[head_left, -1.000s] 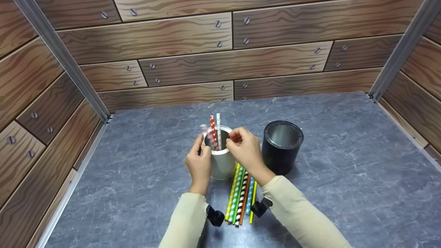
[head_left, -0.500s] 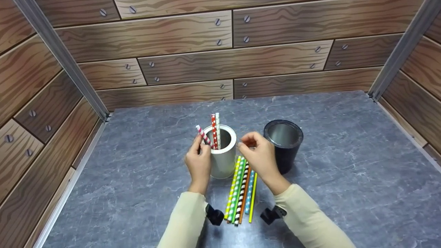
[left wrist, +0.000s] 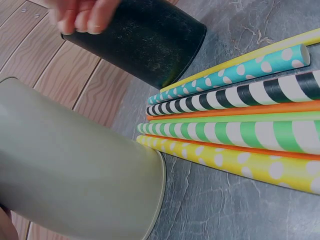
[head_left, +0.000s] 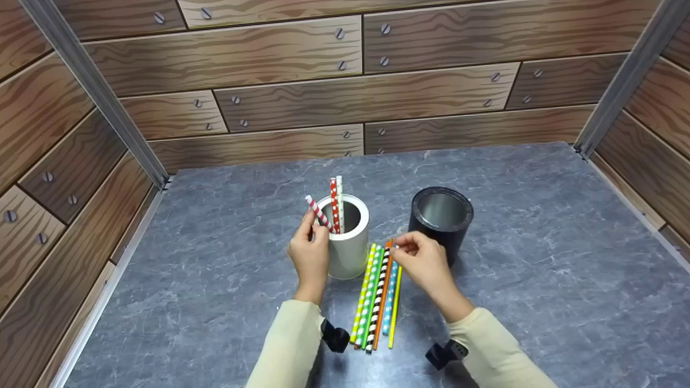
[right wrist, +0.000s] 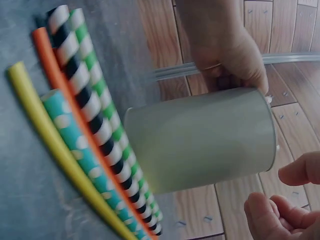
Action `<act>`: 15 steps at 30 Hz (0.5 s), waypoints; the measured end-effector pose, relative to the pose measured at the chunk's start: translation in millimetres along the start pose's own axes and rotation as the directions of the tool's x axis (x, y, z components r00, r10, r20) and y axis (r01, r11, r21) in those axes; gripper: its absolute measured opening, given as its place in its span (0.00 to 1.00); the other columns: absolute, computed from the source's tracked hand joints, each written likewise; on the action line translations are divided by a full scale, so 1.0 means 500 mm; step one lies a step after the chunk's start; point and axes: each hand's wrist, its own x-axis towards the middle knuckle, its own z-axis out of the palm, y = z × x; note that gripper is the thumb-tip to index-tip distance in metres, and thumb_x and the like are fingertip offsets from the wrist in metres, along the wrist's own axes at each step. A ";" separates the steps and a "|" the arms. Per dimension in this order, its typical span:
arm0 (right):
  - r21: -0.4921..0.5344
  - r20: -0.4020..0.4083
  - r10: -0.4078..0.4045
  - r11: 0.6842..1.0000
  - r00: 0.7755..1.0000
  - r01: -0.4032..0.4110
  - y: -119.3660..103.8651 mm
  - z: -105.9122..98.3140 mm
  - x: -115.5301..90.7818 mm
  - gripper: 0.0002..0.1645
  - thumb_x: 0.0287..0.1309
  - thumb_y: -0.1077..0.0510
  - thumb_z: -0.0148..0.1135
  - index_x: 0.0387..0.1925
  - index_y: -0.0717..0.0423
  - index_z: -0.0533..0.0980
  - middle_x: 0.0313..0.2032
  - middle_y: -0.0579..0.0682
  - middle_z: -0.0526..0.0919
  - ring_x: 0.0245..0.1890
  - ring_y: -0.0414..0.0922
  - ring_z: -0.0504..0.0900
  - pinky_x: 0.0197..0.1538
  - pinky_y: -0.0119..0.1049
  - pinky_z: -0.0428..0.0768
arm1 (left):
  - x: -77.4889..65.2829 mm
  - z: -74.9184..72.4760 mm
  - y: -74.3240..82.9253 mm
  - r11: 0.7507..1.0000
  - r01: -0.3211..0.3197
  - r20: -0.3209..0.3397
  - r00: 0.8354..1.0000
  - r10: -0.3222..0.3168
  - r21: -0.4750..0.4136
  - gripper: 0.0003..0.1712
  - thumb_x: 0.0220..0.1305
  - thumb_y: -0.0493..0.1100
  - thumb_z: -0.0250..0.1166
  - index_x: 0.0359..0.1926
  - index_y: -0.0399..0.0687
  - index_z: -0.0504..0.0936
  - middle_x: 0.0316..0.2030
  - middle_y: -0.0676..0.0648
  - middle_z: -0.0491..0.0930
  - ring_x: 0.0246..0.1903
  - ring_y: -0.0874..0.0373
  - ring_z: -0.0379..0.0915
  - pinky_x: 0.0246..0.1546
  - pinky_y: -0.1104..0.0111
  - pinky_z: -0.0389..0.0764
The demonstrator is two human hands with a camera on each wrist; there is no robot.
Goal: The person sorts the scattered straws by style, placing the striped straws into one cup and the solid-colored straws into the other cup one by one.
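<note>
My left hand (head_left: 309, 256) grips the left rim of a white cup (head_left: 349, 256) that stands on the table. In the cup, a red dotted straw (head_left: 334, 202) and a pale dotted straw (head_left: 340, 202) stand nearly upright, while a pink-and-white striped straw (head_left: 318, 210) leans left over the rim by that hand. My right hand (head_left: 426, 264) hovers over the far ends of several loose straws. Its thumb and bent fingers (right wrist: 265, 215) are apart in the right wrist view, with nothing between them. Below it lie black-and-white striped (head_left: 377, 302), orange (head_left: 381, 310), blue dotted (head_left: 390, 302) and yellow (head_left: 395, 310) straws.
A black cup (head_left: 442, 226) stands behind the right hand, to the right of the white one. Green striped (head_left: 368, 307) and yellow dotted (head_left: 361, 307) straws lie at the left of the row. Wood-patterned walls (head_left: 291, 54) enclose the grey marbled table (head_left: 215, 258).
My right hand has moved from the white cup's rim rightward and down to the loose straws. The pink striped straw has tipped left and come to rest. The left hand stays on the cup.
</note>
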 end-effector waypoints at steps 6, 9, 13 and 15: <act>0.025 0.035 0.094 0.995 0.995 -0.095 0.034 0.010 -0.012 0.10 0.41 0.63 0.65 0.30 0.64 0.79 0.23 0.50 0.82 0.22 0.37 0.77 0.28 0.28 0.75 | 0.001 0.000 0.001 1.000 0.012 0.003 1.000 -0.012 -0.002 0.23 0.50 0.33 0.56 0.49 0.41 0.82 0.48 0.45 0.81 0.35 0.60 0.73 0.34 0.69 0.75; 0.026 0.068 0.134 0.990 0.989 -0.136 0.049 0.016 -0.015 0.13 0.41 0.64 0.66 0.32 0.66 0.79 0.23 0.50 0.82 0.20 0.37 0.77 0.26 0.29 0.75 | 0.002 0.001 0.000 1.000 0.016 -0.001 1.000 -0.016 -0.003 0.23 0.50 0.33 0.56 0.49 0.41 0.82 0.48 0.45 0.81 0.34 0.60 0.73 0.34 0.70 0.75; -0.022 0.135 0.189 0.982 0.973 -0.188 0.068 0.022 -0.015 0.20 0.40 0.62 0.67 0.39 0.69 0.77 0.23 0.49 0.81 0.19 0.38 0.77 0.25 0.30 0.73 | 0.002 0.001 0.001 1.000 0.017 -0.002 1.000 -0.017 -0.007 0.22 0.49 0.34 0.56 0.49 0.40 0.81 0.48 0.45 0.80 0.36 0.59 0.73 0.35 0.69 0.76; -0.054 0.172 0.223 0.975 0.959 -0.217 0.078 0.024 -0.014 0.24 0.41 0.61 0.68 0.42 0.70 0.76 0.23 0.49 0.81 0.19 0.39 0.76 0.25 0.31 0.72 | 0.001 0.001 0.002 1.000 0.018 0.000 1.000 -0.018 -0.008 0.23 0.49 0.33 0.56 0.49 0.40 0.81 0.48 0.45 0.80 0.35 0.59 0.73 0.34 0.69 0.75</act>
